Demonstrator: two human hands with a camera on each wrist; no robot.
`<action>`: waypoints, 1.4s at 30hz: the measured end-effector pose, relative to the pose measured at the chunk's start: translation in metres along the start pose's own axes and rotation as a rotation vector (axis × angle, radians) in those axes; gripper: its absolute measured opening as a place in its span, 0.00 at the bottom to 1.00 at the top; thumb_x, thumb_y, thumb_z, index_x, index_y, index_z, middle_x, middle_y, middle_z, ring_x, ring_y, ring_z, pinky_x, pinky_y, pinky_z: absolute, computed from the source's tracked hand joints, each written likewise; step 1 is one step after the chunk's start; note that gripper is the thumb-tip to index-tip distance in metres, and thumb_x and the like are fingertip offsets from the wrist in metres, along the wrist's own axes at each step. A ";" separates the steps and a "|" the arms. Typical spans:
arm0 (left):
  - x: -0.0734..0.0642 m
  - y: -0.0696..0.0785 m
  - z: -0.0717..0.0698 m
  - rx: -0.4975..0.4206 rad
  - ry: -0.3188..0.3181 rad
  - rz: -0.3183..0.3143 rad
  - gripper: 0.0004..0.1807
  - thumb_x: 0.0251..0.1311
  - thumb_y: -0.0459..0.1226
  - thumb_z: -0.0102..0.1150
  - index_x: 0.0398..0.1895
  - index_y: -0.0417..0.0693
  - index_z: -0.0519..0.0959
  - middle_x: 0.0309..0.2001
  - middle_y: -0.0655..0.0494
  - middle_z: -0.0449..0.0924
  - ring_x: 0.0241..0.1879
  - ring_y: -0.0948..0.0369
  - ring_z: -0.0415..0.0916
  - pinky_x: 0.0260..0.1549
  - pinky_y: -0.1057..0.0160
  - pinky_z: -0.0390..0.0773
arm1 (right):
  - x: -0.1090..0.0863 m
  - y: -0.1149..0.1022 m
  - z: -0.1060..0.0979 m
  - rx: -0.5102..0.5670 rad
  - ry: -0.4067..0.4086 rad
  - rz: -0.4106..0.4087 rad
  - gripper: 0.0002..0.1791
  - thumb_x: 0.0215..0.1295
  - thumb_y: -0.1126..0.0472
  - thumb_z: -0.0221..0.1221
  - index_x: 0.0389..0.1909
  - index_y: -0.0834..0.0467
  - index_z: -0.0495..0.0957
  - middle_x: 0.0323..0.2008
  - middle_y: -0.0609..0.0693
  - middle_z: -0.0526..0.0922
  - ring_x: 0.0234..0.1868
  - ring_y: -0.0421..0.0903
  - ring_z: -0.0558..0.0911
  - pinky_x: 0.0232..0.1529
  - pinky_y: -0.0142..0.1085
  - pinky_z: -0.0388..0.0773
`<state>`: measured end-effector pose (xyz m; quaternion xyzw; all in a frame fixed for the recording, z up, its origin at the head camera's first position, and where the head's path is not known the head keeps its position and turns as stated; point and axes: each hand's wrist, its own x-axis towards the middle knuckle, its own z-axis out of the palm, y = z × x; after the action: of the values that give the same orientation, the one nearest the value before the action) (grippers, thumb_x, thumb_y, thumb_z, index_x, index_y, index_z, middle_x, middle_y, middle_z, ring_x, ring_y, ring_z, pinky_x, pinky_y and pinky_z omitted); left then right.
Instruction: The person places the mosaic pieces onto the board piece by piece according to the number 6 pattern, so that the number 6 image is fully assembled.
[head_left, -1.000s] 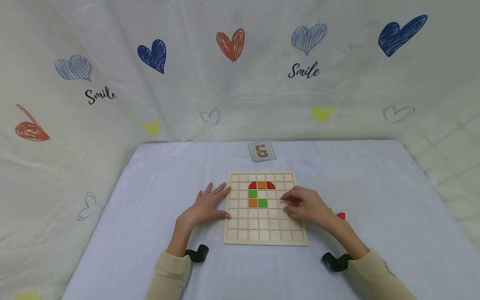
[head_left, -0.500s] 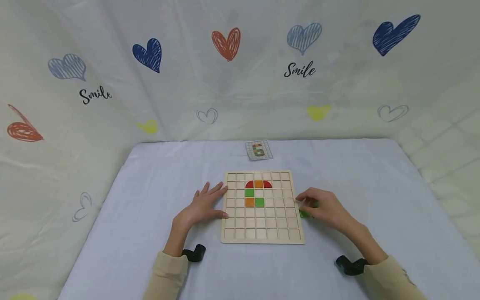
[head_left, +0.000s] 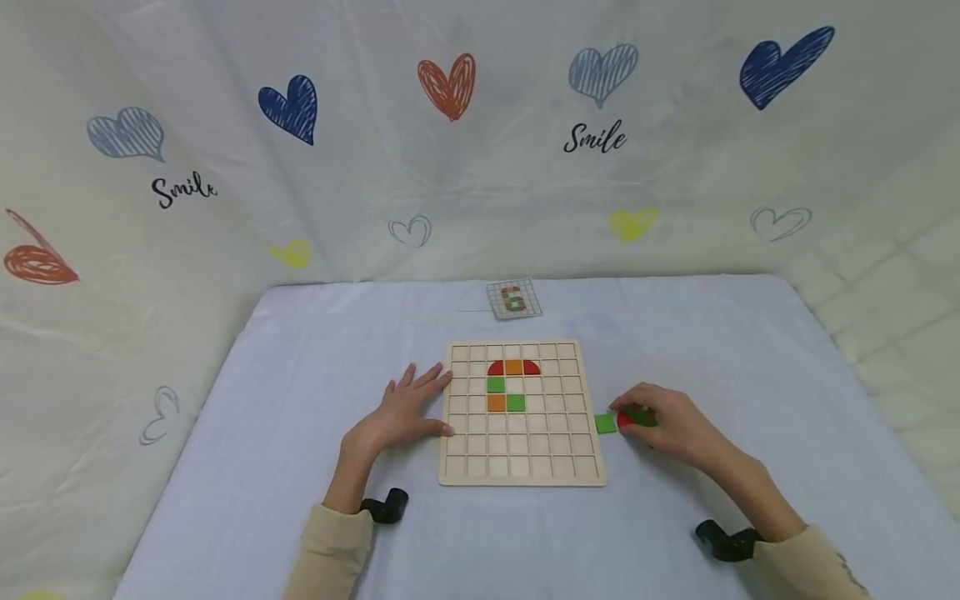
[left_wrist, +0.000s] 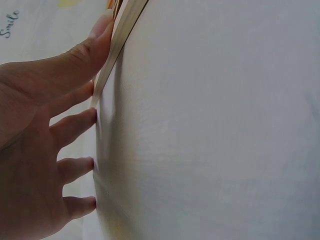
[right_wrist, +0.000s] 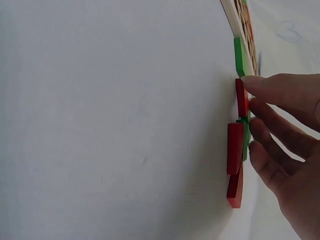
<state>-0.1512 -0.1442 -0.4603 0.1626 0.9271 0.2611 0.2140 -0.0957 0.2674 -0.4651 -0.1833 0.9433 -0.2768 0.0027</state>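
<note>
Here, a red piece [right_wrist: 241, 97] sits right of a square wooden board [head_left: 522, 482], between the bent thumb and index finger of a person's right hand [head_left: 667, 421], which pinches it. A green tile [head_left: 604, 423] lies on the cloth between that piece and the board's right edge, while more red blocks [right_wrist: 235, 148] and a green block [right_wrist: 245, 142] bunch just beneath the fingers. The left hand [head_left: 405, 412], fingers spread apart, braces the board's opposite edge with thumb and fingertips. Set in the grid are two rounded red tiles [head_left: 496, 368] flanking an orange square [head_left: 513, 367]; below, a green square [head_left: 496, 384] tops a second orange square [head_left: 496, 403], with another green square [head_left: 516, 403] alongside. Beyond the board, a small gridded card [head_left: 513, 299] shows a coloured 6. Black wrist devices [head_left: 387, 506] protrude beside beige sleeves [head_left: 330, 542] over a white-draped table [head_left: 337, 333], backed by a pale curtain [head_left: 510, 175] printed with hearts and the word "Smile."
</note>
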 end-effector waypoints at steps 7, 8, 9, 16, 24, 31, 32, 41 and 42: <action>0.001 -0.001 0.001 0.010 -0.002 -0.003 0.50 0.57 0.49 0.75 0.81 0.56 0.60 0.84 0.55 0.48 0.83 0.41 0.30 0.76 0.30 0.34 | -0.001 0.002 -0.002 -0.008 -0.013 -0.009 0.17 0.52 0.73 0.74 0.43 0.56 0.87 0.43 0.46 0.86 0.40 0.45 0.81 0.37 0.34 0.81; 0.001 -0.001 0.001 0.010 -0.001 -0.002 0.50 0.57 0.49 0.75 0.81 0.56 0.60 0.84 0.55 0.48 0.83 0.41 0.30 0.76 0.30 0.34 | -0.001 0.002 -0.002 -0.008 -0.014 -0.012 0.17 0.52 0.73 0.74 0.43 0.56 0.87 0.43 0.46 0.86 0.40 0.45 0.81 0.37 0.34 0.81; 0.001 -0.001 0.001 0.010 -0.001 -0.001 0.50 0.57 0.49 0.75 0.81 0.56 0.60 0.84 0.54 0.48 0.83 0.41 0.30 0.76 0.30 0.34 | -0.001 0.003 -0.002 -0.008 -0.015 -0.015 0.17 0.52 0.73 0.74 0.42 0.56 0.87 0.43 0.46 0.85 0.40 0.45 0.81 0.37 0.33 0.81; 0.002 -0.002 0.002 0.012 -0.003 0.001 0.50 0.57 0.49 0.74 0.81 0.56 0.60 0.84 0.55 0.48 0.83 0.41 0.29 0.76 0.30 0.34 | 0.000 0.005 0.003 -0.015 0.017 -0.029 0.15 0.51 0.71 0.75 0.40 0.56 0.87 0.40 0.46 0.85 0.38 0.42 0.79 0.38 0.33 0.82; 0.001 -0.001 0.001 0.008 0.000 -0.004 0.50 0.57 0.49 0.74 0.81 0.55 0.60 0.84 0.55 0.48 0.83 0.41 0.29 0.76 0.30 0.34 | 0.003 0.003 0.000 -0.004 -0.003 -0.040 0.14 0.52 0.71 0.75 0.39 0.56 0.86 0.39 0.46 0.83 0.35 0.41 0.78 0.37 0.33 0.82; 0.000 -0.001 0.000 0.011 -0.001 0.000 0.50 0.57 0.49 0.75 0.81 0.55 0.60 0.83 0.53 0.49 0.83 0.40 0.31 0.76 0.29 0.35 | 0.007 0.003 -0.001 -0.011 -0.054 0.009 0.11 0.55 0.72 0.73 0.39 0.58 0.86 0.36 0.45 0.81 0.33 0.37 0.76 0.33 0.30 0.78; 0.000 -0.001 0.000 0.011 -0.002 0.000 0.50 0.57 0.49 0.75 0.81 0.55 0.60 0.83 0.53 0.49 0.83 0.40 0.31 0.76 0.30 0.35 | 0.008 0.003 -0.001 -0.011 -0.058 0.011 0.11 0.56 0.71 0.73 0.38 0.58 0.86 0.35 0.45 0.81 0.33 0.37 0.75 0.33 0.29 0.78; 0.000 -0.001 -0.001 0.007 -0.001 0.001 0.50 0.57 0.49 0.74 0.81 0.55 0.60 0.84 0.54 0.48 0.83 0.41 0.30 0.76 0.30 0.34 | 0.008 0.005 -0.004 0.008 -0.097 0.010 0.12 0.56 0.69 0.73 0.40 0.59 0.85 0.34 0.44 0.79 0.32 0.35 0.74 0.32 0.30 0.77; 0.000 -0.001 -0.001 0.008 -0.002 -0.001 0.50 0.57 0.49 0.75 0.81 0.56 0.60 0.84 0.54 0.48 0.83 0.41 0.30 0.76 0.30 0.34 | 0.008 0.005 -0.004 0.010 -0.103 0.013 0.12 0.56 0.69 0.73 0.41 0.59 0.85 0.35 0.44 0.79 0.33 0.36 0.75 0.33 0.30 0.78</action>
<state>-0.1517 -0.1451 -0.4602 0.1634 0.9280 0.2570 0.2145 -0.1052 0.2710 -0.4636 -0.1911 0.9416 -0.2718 0.0540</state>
